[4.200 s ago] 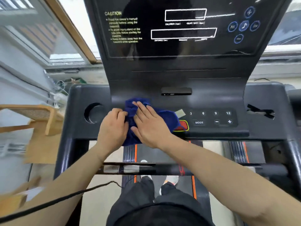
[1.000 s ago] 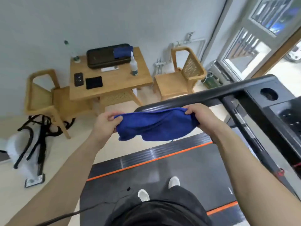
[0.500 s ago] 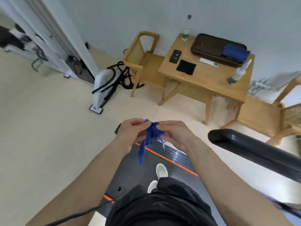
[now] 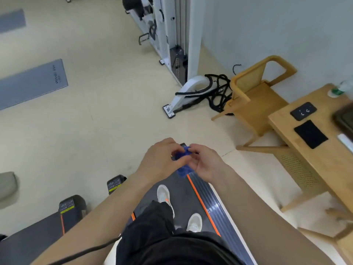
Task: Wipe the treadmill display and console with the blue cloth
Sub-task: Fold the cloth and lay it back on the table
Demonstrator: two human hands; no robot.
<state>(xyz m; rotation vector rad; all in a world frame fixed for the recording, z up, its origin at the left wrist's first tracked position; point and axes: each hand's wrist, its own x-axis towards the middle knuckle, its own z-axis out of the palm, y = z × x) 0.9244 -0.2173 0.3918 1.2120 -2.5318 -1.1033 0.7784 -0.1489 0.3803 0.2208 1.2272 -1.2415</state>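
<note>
We pinch the blue cloth (image 4: 183, 163) bunched between left hand (image 4: 162, 161) and right hand (image 4: 205, 163); we should fold it flat and neatly.

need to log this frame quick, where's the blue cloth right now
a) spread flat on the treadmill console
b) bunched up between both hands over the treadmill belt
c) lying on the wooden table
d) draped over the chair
b: the blue cloth is scrunched small and pinched between the left hand and the right hand, held in the air above the treadmill belt; the console is out of view.
</note>
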